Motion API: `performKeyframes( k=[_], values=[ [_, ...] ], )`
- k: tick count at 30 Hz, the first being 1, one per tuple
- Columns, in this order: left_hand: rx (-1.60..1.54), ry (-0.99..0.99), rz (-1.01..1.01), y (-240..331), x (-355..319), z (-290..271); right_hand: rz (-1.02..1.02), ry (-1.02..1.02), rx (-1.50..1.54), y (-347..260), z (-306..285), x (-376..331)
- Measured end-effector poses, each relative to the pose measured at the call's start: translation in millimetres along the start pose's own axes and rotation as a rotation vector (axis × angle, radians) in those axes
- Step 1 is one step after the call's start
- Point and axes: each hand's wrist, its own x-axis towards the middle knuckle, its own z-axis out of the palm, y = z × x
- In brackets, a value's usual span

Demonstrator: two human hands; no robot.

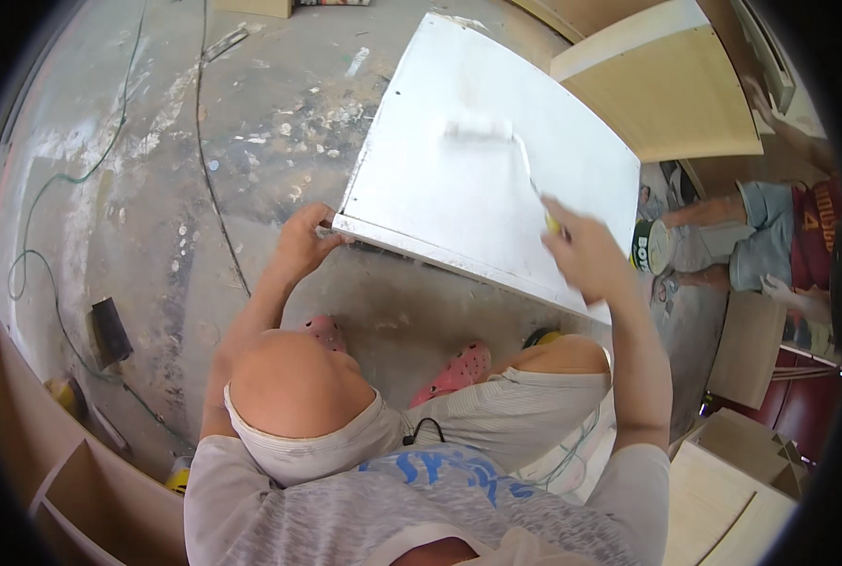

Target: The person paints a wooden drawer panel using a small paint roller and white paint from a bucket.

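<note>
A white-painted wooden panel (421, 179), perhaps the side of a cabinet, lies tilted in front of me. My right hand (586, 247) is closed round the yellow handle of a paint roller (525, 156). Its white sleeve rests against the upper middle of the panel, slightly blurred by motion. My left hand (306, 243) grips the panel's near left corner, thumb and fingers on either side of the edge. A faint beige patch shows through the white above the roller.
A paint can (649, 245) stands right of the panel, near another person (770, 226) at the right. Behind is an unpainted wooden panel (671, 90). Cables (204, 123) run across the stained floor (280, 85). Wooden boxes (100, 500) stand lower left, more (723, 491) lower right.
</note>
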Motion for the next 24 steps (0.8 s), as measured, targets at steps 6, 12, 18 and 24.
performKeyframes(
  k=[6, 12, 18, 24],
  values=[
    [0.033, 0.012, 0.043, 5.3, -0.8, 3.5, 0.225, 0.022, 0.064, -34.4, -22.6, 157.3],
    [0.042, -0.004, 0.027, 5.1, 0.6, 4.8, 0.329, 0.001, 0.103, -45.1, -30.9, 207.2],
    [0.072, -0.013, 0.024, -0.7, 7.9, 0.0, 0.093, 0.068, -0.089, -16.0, -17.2, 134.7],
    [0.036, -0.007, 0.019, -5.2, -4.3, -12.7, 0.184, -0.107, 0.109, -14.1, -65.8, 130.8]
  ],
)
